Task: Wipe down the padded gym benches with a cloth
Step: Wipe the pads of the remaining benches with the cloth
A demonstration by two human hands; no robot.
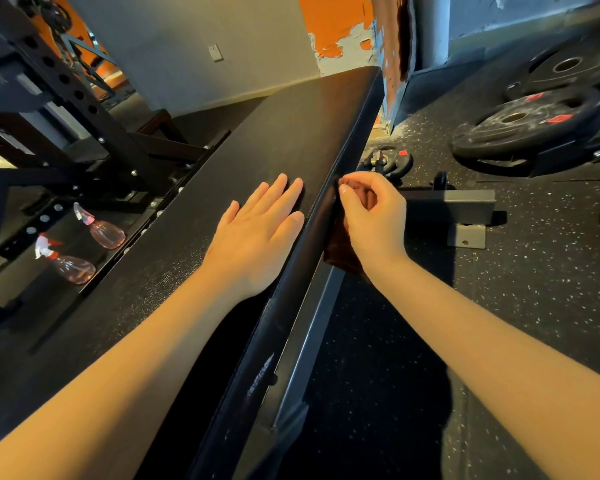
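A long black padded bench (278, 140) runs from the near left to the far middle of the head view. My left hand (257, 230) lies flat on its top, fingers straight, close to the right edge. My right hand (371, 216) grips a dark brown cloth (336, 251) against the bench's right side panel, fingers curled round it. Most of the cloth is hidden behind that hand and wrist.
Two pink spray bottles (106, 230) (70, 265) lie on the floor left of the bench, beside a black power rack (66, 98). Weight plates (527, 126) lie on the speckled rubber floor at the right. The bench's grey metal foot (465, 216) sticks out behind my right hand.
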